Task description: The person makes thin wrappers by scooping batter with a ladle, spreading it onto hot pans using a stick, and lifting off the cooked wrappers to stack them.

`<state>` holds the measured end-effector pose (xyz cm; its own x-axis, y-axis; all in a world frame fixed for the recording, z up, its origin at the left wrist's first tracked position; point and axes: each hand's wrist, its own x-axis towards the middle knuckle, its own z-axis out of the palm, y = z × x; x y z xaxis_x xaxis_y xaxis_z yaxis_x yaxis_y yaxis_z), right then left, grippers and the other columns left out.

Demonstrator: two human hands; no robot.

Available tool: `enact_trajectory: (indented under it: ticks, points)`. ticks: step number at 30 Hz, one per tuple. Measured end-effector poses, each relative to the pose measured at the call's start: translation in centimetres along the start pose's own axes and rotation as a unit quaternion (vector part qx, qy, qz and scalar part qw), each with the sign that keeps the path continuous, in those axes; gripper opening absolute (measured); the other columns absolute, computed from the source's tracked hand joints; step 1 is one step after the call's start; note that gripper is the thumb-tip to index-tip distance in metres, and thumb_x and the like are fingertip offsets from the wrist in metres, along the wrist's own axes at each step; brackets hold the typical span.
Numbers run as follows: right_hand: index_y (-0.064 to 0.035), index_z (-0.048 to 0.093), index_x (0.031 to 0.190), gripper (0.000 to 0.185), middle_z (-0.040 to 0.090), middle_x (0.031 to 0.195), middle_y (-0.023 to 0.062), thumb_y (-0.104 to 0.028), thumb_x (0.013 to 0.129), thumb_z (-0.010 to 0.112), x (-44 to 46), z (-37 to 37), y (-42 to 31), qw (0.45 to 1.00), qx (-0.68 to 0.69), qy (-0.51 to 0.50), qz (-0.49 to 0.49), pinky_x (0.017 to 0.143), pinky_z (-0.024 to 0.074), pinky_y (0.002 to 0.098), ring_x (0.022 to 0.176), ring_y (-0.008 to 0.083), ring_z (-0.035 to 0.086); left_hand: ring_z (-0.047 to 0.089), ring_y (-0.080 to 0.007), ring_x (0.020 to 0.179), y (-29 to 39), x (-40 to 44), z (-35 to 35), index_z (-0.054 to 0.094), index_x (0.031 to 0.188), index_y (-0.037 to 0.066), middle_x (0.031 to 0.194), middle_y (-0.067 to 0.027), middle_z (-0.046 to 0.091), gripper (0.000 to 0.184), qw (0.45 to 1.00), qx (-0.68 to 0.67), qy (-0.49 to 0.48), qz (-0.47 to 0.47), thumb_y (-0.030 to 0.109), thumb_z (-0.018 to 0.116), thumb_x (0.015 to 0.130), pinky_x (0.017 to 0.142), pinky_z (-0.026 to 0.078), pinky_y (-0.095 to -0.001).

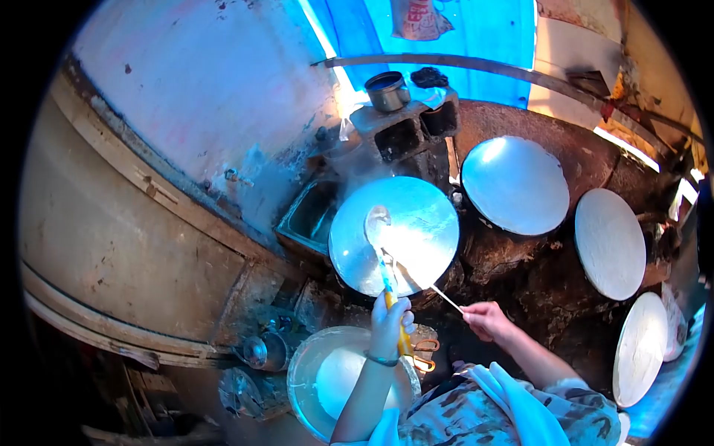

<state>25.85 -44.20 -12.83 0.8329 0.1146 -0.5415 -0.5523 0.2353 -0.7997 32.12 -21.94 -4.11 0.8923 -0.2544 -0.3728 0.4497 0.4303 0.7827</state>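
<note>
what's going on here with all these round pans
A person is working over a round, pale, shiny disc-like surface. The left hand grips the yellow handle of a ladle whose bowl is over that surface, and the right hand holds a thin stick reaching to its near edge. Three more pale rounds sit off to the right, and a bucket of whitish contents stands below the left hand.

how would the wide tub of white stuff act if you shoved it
The tub would probably feel heavy, as the pale contents cover much of its inside. They look smooth, perhaps liquid, so a shove could make them slosh. With its top open, tilting might spill some.
</note>
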Motion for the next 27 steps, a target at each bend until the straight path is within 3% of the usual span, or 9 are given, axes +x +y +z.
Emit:
enact_trajectory:
  ticks: [3,7,11,13,16,19,21,23,27]
  points:
    - [-0.0075,0.06,0.1,0.019,0.044,0.053,-0.0023,-0.019,0.085,0.059,1.3,3.3,4.0,0.969,0.153,0.186,-0.062,0.033,0.0241,0.0196,0.037,0.0067,0.037,0.044,-0.0088,0.052,-3.0,1.1,1.2,0.04,0.101,0.011,0.074,-0.0022,0.043,0.023,0.994,0.02,0.106,0.003,0.004,0.052,0.082,0.042,0.038,-0.0222]
    - [-0.0062,0.06,0.102,0.022,0.055,0.064,-0.0017,-0.016,0.083,0.061,4.3,7.4,3.9,0.985,0.154,0.014,-0.075,0.037,0.0306,0.0184,0.041,0.0049,0.041,0.046,-0.011,0.054,-7.9,1.3,1.0,0.03,0.117,0.016,0.076,-0.0041,0.045,0.037,0.99,-0.053,0.112,-0.059,0.006,0.048,0.087,0.045,0.042,-0.0262]
    - [-0.0081,0.061,0.1,0.019,0.047,0.056,-0.0045,-0.018,0.084,0.059,5.7,4.1,-2.7,0.999,0.021,0.019,-0.035,0.034,0.0285,0.0196,0.038,0.0044,0.038,0.041,-0.0094,0.055,-4.8,1.1,0.5,0.036,0.107,0.017,0.075,-0.003,0.045,0.021,0.98,-0.111,0.13,-0.099,0.01,0.046,0.09,0.049,0.041,-0.0256]
    - [-0.0092,0.061,0.095,0.018,0.042,0.052,-0.0053,-0.023,0.085,0.058,7.9,1.5,-3.6,0.982,0.034,0.126,-0.136,0.032,0.0273,0.0199,0.037,0.0038,0.035,0.041,-0.0085,0.056,-4.0,1.6,-1.4,0.039,0.104,0.017,0.076,-0.0019,0.045,0.017,0.982,-0.105,0.118,-0.103,0.013,0.048,0.09,0.051,0.04,-0.024]
    - [-0.0107,0.058,0.088,0.014,0.041,0.052,-0.0053,-0.024,0.085,0.058,6.8,2.8,-2.7,0.995,-0.005,0.086,-0.051,0.033,0.0246,0.0204,0.037,0.0048,0.034,0.039,-0.0073,0.053,-3.9,1.1,-1.1,0.041,0.098,0.017,0.07,-0.0002,0.043,0.013,0.978,-0.101,0.145,-0.108,0.013,0.05,0.089,0.048,0.038,-0.0222]
    - [-0.0121,0.057,0.091,0.013,0.042,0.054,-0.0022,-0.025,0.087,0.056,5.6,6.2,0.5,0.993,0.098,-0.056,0.039,0.033,0.0247,0.0219,0.038,0.0072,0.035,0.034,-0.0045,0.044,-5.1,0.7,-1.0,0.042,0.086,0.012,0.059,0.0037,0.036,0.009,0.959,-0.205,0.061,-0.183,0.012,0.05,0.089,0.041,0.032,-0.0179]
    - [-0.0108,0.056,0.094,0.01,0.042,0.053,0.0005,-0.019,0.089,0.054,5.1,6.8,0.9,0.975,0.187,-0.109,0.051,0.033,0.0247,0.022,0.037,0.0085,0.035,0.034,-0.0024,0.043,-4.5,-0.6,-3.6,0.044,0.089,0.008,0.059,0.0038,0.036,0.004,0.868,-0.439,-0.129,-0.191,0.012,0.046,0.091,0.04,0.03,-0.0158]
    - [-0.008,0.058,0.099,0.014,0.044,0.054,0.0001,-0.016,0.088,0.055,2.8,7.8,-0.9,0.982,0.159,-0.104,-0.009,0.033,0.0257,0.0212,0.038,0.0073,0.038,0.035,-0.0001,0.04,-0.7,-4.5,-3.3,0.048,0.102,0.003,0.056,0.0045,0.034,0.015,0.735,-0.63,-0.168,-0.189,0.011,0.038,0.093,0.037,0.029,-0.0138]
    - [-0.0042,0.057,0.113,0.026,0.051,0.066,-0.0029,-0.008,0.087,0.054,0.5,10.1,-2.2,0.959,0.124,-0.039,-0.253,0.039,0.0307,0.0166,0.046,0.0023,0.041,0.033,-0.0024,0.038,-0.5,-5.3,-3.5,0.047,0.101,0.004,0.057,0.0046,0.033,0.016,0.852,-0.5,-0.141,-0.069,0.012,0.036,0.094,0.036,0.031,-0.0164]
